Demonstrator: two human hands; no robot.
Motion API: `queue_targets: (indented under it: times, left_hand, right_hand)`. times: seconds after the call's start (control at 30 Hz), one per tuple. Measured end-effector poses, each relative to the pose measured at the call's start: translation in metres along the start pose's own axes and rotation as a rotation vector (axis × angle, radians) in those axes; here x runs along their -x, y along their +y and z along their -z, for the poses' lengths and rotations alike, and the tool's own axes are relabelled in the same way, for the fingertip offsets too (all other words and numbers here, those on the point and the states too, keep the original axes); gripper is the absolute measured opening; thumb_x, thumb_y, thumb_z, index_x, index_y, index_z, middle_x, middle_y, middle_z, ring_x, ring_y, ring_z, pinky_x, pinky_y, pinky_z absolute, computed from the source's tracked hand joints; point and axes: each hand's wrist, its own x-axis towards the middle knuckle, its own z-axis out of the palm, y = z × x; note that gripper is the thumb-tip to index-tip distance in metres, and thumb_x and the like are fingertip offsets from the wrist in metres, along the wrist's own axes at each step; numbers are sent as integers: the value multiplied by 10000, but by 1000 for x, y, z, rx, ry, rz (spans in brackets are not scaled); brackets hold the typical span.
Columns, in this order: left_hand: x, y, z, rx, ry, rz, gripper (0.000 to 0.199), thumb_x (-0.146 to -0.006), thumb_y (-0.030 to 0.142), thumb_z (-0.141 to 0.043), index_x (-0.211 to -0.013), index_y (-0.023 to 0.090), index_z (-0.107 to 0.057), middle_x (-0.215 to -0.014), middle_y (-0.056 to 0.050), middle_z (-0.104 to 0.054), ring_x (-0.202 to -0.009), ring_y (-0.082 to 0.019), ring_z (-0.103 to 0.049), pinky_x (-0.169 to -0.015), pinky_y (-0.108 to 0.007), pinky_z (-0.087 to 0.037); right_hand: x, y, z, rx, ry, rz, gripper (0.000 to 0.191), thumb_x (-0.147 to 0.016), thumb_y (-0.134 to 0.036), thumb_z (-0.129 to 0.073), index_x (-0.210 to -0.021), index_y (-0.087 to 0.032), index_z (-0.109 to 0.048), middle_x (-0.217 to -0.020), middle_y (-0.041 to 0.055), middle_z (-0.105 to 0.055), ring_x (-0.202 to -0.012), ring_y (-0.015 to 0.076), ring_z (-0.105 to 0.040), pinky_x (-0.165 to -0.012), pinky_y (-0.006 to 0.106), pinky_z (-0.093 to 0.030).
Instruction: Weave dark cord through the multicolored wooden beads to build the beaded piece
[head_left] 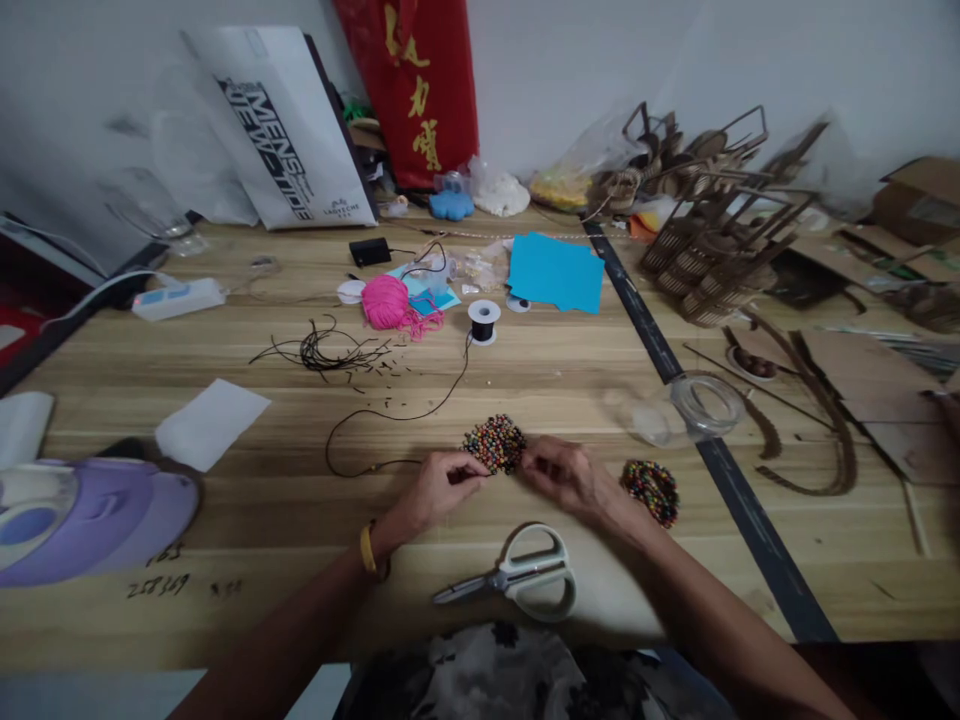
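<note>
Both hands pinch one round, knobbly bead mat (495, 443): left hand (439, 487) at its near-left edge, right hand (562, 472) hiding its right edge; thin black cord (390, 415) trails left.

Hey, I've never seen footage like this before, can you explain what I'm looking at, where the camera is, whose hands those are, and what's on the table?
This single picture comes from a camera worn on a person's head, looking forward and down, so both arms are that person's own. There is no machine. The left hand and right hand together hold a multicoloured beaded piece joined to a thin black cord that runs to a small spool. A second beaded piece lies beside the right wrist. On the wooden table also lie white-handled scissors, a pink yarn ball, a blue paper sheet and a clear plastic jar on its side.
</note>
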Motion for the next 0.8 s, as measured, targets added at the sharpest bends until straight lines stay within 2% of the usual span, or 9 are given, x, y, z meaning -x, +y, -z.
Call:
queue_targets:
  times: [0.13,0.27,0.5,0.8]
  left_hand:
    - [0,1,0,11,-2,-6,106,-758,155,-609,-749,120,-709,-706,-45,-706,-643,-140,-604,-626,-223,-448]
    - [1,4,1,31,-16,-43,126,-774,208,-623,-733,125,-708,-709,-44,-708,-663,-143,-609,-656,-229,-449]
    - [1,5,2,54,-54,-46,163,-795,237,-610,-746,122,-714,-729,-57,-717,-676,-151,-619,-650,-235,-453]
    - [2,3,0,4,-55,-61,127,-786,183,-615,-761,120,-722,-753,-69,-718,-707,-164,-634,-678,-248,-464]
  right_hand:
    - [2,-3,-19,-399,17,-73,73,-829,-218,-558,-792,-160,-581,-718,8,-575,-642,112,-510,-567,205,-383]
    - [2,-2,-38,-634,64,-104,169,-796,-315,-630,-761,-155,-586,-684,2,-561,-648,116,-508,-600,222,-402]
    - [-1,1,-47,-789,10,-136,265,-758,-400,-687,-764,-154,-590,-674,1,-567,-624,108,-508,-591,228,-398]
    - [-1,3,-47,-811,-3,-123,259,-755,-391,-701,-776,-153,-600,-673,-3,-577,-628,106,-521,-607,232,-416]
